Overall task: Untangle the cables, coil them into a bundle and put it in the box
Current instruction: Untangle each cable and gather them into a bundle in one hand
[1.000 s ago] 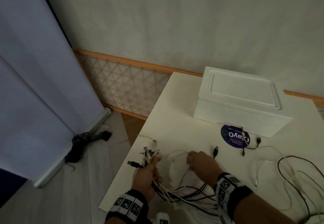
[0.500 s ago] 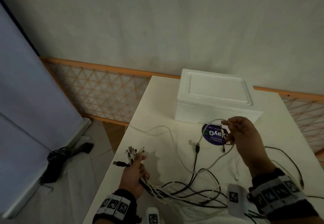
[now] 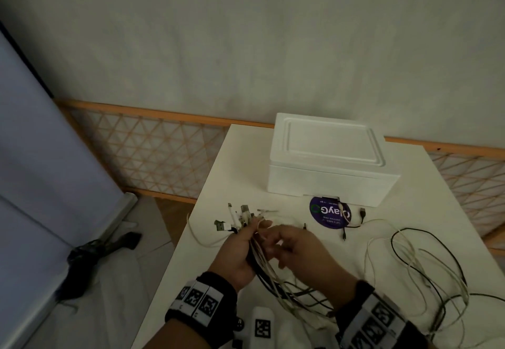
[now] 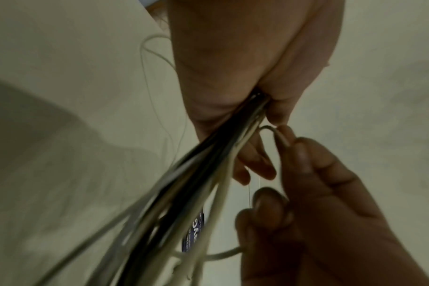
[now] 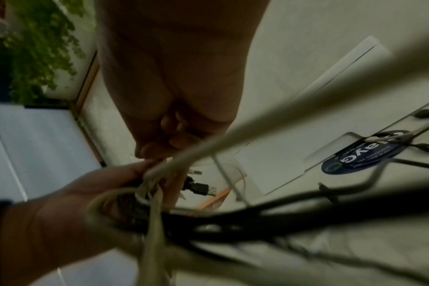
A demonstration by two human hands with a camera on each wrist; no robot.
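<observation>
two hands meet over the near left part of the table [image 3: 235,157]. the left hand [image 3: 240,247] is closed round a sheaf of cables [image 3: 262,261], black and white, with the plugs [image 3: 240,216] fanning out past its fingertips toward the left edge. the right hand [image 3: 297,247] sits just beside it, fingers curled, pinching a thin white cable [image 4: 269,128] right next to the sheaf; the left wrist view shows that pinch plainly. behind the grip the cables trail back toward the near edge and spread in loose loops [image 3: 410,261] across the right side of the table, so most of the length is not yet gathered or coiled. the box [image 3: 328,168] stands at the far edge, its lid on, well apart from the hands, with a round purple sticker [image 3: 329,213] in front of it and a couple of loose plug ends lying on and beside that sticker. my guess is the step in hand is feeding one more end into the sheaf. the risks from here: the loops on the right overlap, so a hard pull could tighten a crossing into a knot; a trailing plug could snag on the table's edge or drag the sticker; a slack left grip would let the gathered ends slip and scatter. the lid also has to come off before anything goes in.
</observation>
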